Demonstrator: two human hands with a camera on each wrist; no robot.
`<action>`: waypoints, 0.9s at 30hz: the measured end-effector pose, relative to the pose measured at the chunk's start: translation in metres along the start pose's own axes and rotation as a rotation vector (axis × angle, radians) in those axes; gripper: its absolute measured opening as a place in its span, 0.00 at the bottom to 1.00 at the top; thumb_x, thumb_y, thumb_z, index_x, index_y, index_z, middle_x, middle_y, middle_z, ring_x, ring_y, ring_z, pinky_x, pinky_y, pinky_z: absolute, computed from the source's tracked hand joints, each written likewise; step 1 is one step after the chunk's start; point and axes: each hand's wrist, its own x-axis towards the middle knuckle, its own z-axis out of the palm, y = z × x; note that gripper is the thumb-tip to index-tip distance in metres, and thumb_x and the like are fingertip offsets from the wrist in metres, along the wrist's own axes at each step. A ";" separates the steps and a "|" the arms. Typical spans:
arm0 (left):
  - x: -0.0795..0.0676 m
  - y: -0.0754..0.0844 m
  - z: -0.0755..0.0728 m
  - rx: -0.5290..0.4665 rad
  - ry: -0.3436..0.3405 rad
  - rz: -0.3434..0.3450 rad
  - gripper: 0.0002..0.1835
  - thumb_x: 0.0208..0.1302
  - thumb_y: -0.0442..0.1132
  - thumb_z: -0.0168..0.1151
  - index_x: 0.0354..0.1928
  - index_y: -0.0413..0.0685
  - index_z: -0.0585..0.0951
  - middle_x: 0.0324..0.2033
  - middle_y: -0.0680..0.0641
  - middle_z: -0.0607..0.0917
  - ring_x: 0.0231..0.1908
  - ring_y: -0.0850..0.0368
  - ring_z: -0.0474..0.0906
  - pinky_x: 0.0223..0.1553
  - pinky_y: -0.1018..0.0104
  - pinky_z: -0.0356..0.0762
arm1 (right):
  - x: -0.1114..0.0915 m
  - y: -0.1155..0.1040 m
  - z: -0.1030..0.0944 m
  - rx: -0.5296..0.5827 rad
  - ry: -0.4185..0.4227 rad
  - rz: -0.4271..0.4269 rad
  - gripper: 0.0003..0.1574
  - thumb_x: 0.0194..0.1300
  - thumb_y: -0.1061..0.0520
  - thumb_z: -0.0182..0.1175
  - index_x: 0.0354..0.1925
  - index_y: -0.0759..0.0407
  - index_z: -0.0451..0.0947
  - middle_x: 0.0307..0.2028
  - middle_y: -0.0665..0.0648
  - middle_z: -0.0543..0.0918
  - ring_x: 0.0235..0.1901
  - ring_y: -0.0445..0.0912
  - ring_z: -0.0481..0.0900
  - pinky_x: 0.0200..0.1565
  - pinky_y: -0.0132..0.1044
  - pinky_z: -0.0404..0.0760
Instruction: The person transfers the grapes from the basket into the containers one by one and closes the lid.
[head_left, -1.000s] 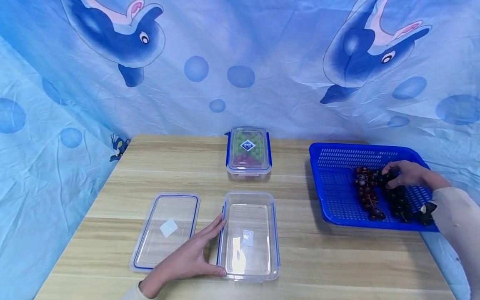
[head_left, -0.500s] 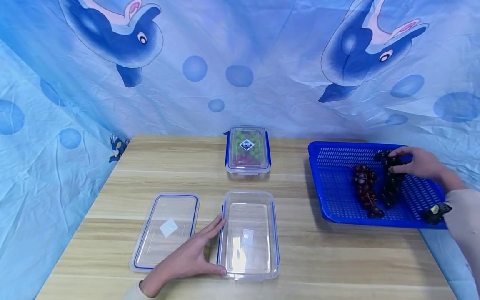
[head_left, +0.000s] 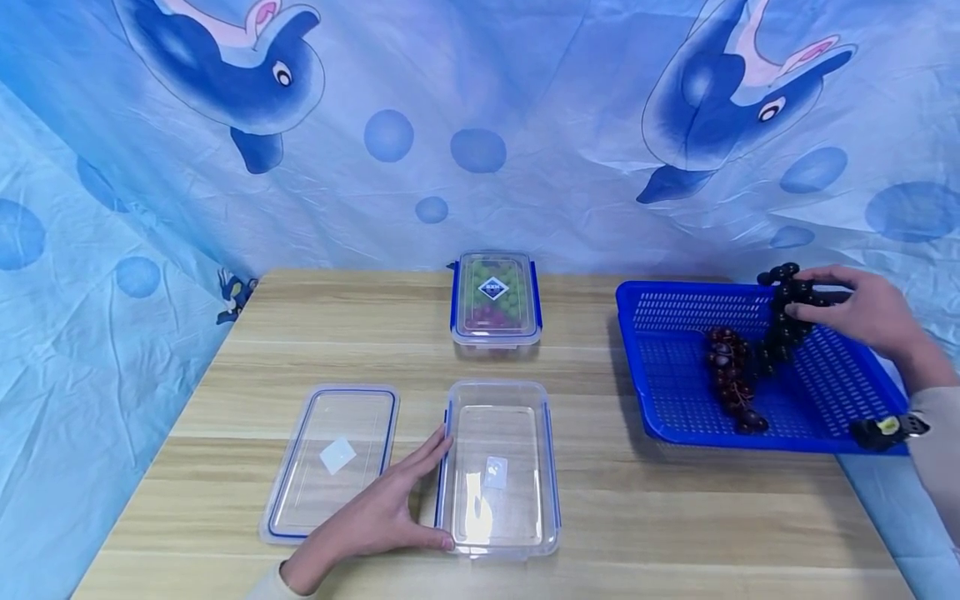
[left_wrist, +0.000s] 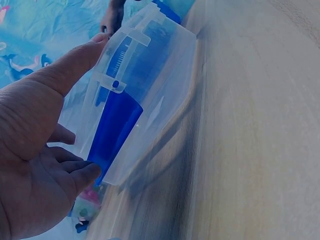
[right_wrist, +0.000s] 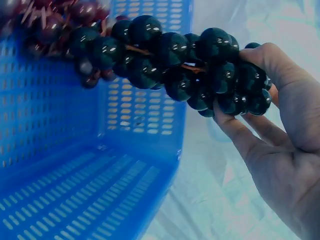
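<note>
My right hand (head_left: 862, 308) pinches the upper end of a bunch of black grapes (head_left: 787, 321). The bunch hangs down at the back right of the blue basket (head_left: 637, 379). In the right wrist view the dark grapes (right_wrist: 170, 50) stretch leftward from between my thumb and fingers. A bunch of red grapes (head_left: 727, 379) lies in the basket beside them. My left hand (head_left: 382, 508) rests against the left side of a clear plastic food container (head_left: 498, 425) without a lid, thumb at its near corner, fingers spread along the blue clip (left_wrist: 115, 130).
A clear lid (head_left: 330, 475) with a blue seal lies left of the container. Farther back stands a lidded container (head_left: 497, 300) with green and red fruit inside. A blue dolphin-print cloth (head_left: 555, 142) hangs behind the wooden table (head_left: 600, 517).
My right hand has raised the black grapes from the basket floor, moving up and toward the back right. The red grapes stay in place. My left hand has not moved.
</note>
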 end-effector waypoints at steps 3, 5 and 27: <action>0.000 0.000 0.000 0.001 -0.001 0.001 0.68 0.42 0.62 0.82 0.80 0.43 0.55 0.81 0.41 0.48 0.77 0.41 0.51 0.73 0.38 0.54 | -0.002 -0.011 -0.002 0.027 0.055 0.007 0.40 0.69 0.46 0.67 0.68 0.68 0.68 0.66 0.80 0.68 0.61 0.78 0.66 0.54 0.69 0.74; 0.000 0.001 -0.001 0.002 -0.001 0.000 0.68 0.42 0.62 0.82 0.80 0.43 0.55 0.81 0.41 0.48 0.77 0.42 0.50 0.73 0.39 0.54 | -0.003 -0.019 -0.002 0.050 0.081 0.010 0.41 0.69 0.45 0.67 0.69 0.66 0.68 0.67 0.78 0.69 0.61 0.76 0.66 0.51 0.45 0.83; -0.001 0.000 0.001 0.002 0.013 0.008 0.68 0.42 0.65 0.81 0.80 0.45 0.55 0.81 0.42 0.49 0.77 0.41 0.51 0.73 0.39 0.55 | -0.036 -0.178 0.025 0.462 0.048 -0.195 0.27 0.62 0.61 0.73 0.59 0.57 0.80 0.51 0.40 0.81 0.46 0.27 0.81 0.38 0.21 0.84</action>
